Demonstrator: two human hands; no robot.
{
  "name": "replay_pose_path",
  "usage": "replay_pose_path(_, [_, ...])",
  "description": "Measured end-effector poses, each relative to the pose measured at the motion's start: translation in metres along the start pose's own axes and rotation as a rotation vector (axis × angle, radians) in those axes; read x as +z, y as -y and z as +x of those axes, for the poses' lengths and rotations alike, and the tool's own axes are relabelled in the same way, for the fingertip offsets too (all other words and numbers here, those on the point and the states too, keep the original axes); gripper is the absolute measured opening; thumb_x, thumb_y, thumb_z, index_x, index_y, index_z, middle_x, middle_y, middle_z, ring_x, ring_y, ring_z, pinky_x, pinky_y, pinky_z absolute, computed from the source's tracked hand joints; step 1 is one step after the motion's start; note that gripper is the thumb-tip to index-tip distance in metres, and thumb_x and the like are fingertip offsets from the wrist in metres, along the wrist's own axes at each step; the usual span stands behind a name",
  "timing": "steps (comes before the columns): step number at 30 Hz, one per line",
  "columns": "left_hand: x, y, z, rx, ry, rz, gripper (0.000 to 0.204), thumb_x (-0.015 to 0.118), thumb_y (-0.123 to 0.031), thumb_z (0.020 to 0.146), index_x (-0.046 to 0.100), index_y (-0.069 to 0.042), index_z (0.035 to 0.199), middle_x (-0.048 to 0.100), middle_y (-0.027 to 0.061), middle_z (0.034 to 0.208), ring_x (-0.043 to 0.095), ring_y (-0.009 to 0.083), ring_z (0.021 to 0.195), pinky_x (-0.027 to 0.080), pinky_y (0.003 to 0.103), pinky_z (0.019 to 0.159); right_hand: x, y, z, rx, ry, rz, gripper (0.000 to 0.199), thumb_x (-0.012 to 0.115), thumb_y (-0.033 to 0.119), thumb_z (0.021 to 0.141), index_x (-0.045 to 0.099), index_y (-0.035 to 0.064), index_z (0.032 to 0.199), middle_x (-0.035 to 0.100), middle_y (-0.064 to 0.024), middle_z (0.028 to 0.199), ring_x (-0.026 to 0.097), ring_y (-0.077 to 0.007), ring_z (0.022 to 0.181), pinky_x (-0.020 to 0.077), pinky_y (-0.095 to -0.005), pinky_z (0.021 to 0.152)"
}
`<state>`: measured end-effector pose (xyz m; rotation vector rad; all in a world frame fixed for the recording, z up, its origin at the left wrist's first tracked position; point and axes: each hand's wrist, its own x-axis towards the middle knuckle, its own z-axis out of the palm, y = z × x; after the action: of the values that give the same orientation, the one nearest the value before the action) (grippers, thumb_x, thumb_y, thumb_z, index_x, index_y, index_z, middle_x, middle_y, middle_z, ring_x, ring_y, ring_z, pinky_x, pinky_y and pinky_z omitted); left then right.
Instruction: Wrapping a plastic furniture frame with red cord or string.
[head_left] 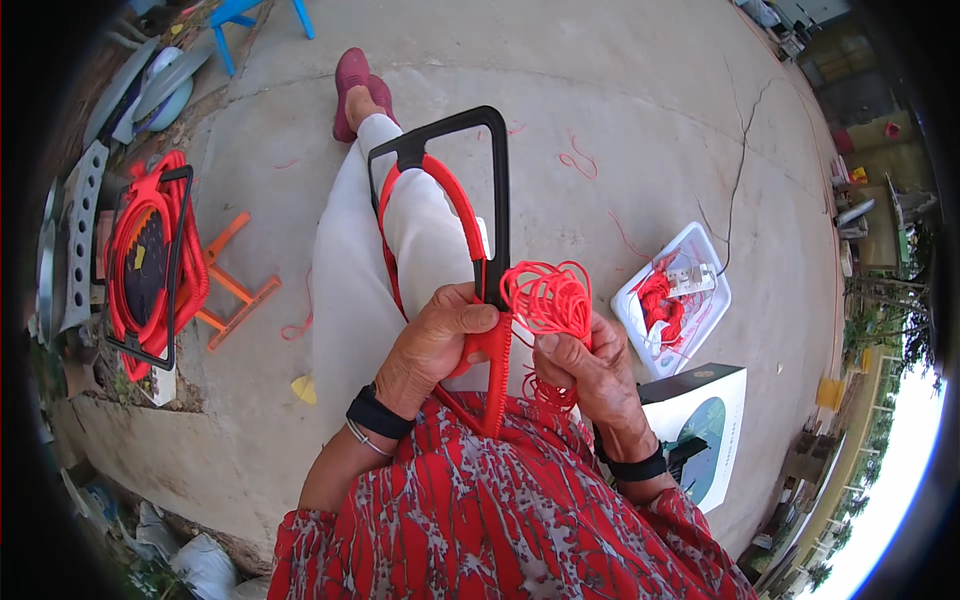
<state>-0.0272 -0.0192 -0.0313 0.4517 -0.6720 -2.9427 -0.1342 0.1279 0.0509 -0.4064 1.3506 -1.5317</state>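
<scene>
My left hand (432, 345) is closed around a black frame (499, 190) with rounded corners, thumb on top, near its lower end. A curved red-wrapped band (455, 196) joins the frame and rests over my lap. Close to my fingers, tight red cord coils cover a strip (498, 385) running down toward my shirt. In my right hand (597, 375), thumb and fingers pinch a loose bundle of red cord (548, 298), right beside the frame. Some loops hang below that hand, and its fingertips are partly hidden by the cord.
Left on the concrete floor, a similar red-wrapped piece with a black frame (180, 270) leans by an orange stool (238, 285). To the right stand a white basket (708, 322) with red cord and a power strip (691, 279), and a white box (722, 420). A black cable (741, 170) crosses the floor.
</scene>
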Motion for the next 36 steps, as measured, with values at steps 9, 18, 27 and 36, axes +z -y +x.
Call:
replay_pose_path(9, [0.014,-0.009,0.004,-0.052,-0.05,0.096,0.019,0.07,-0.019,0.082,0.063,-0.002,0.09,0.059,0.0032,0.066,0.049,0.0113,0.047,0.036,0.023,0.041,-0.013,0.078,0.015,-0.161,-0.198,-0.857,0.024,0.054,0.017,0.089,0.047,0.0013,0.106,0.055,-0.0065,0.076,0.048,-0.0157,0.071,0.0418,-0.0322,0.065])
replay_pose_path(18, [0.023,-0.006,0.003,-0.017,-0.176,0.104,0.018,0.069,-0.012,0.081,0.063,-0.002,0.095,0.063,0.0042,0.076,0.057,0.012,0.06,0.039,0.025,0.044,0.058,0.081,0.087,-0.708,0.461,-2.021,0.017,0.069,0.017,0.073,0.069,0.0096,0.089,0.064,-0.0045,0.091,0.056,-0.0182,0.099,0.0384,-0.0392,0.089])
replay_pose_path(27, [0.026,0.009,0.004,0.154,-0.37,0.196,0.03,0.073,-0.007,0.076,0.059,-0.001,0.102,0.064,0.0051,0.085,0.061,0.0123,0.068,0.044,0.024,0.047,0.059,0.052,0.114,-0.791,0.763,-2.45,0.017,0.067,0.027,0.074,0.071,0.0114,0.079,0.065,0.0012,0.078,0.055,-0.0213,0.101,0.0264,-0.0462,0.106])
replay_pose_path(36, [0.033,0.014,0.01,0.242,-0.428,0.228,0.038,0.079,-0.012,0.073,0.057,-0.003,0.103,0.064,0.0042,0.082,0.058,0.0087,0.063,0.037,0.021,0.042,0.061,0.052,0.13,-0.634,0.922,-2.374,0.014,0.066,0.021,0.069,0.067,0.0071,0.067,0.064,-0.0055,0.068,0.064,-0.0231,0.068,0.0326,-0.0382,0.1])
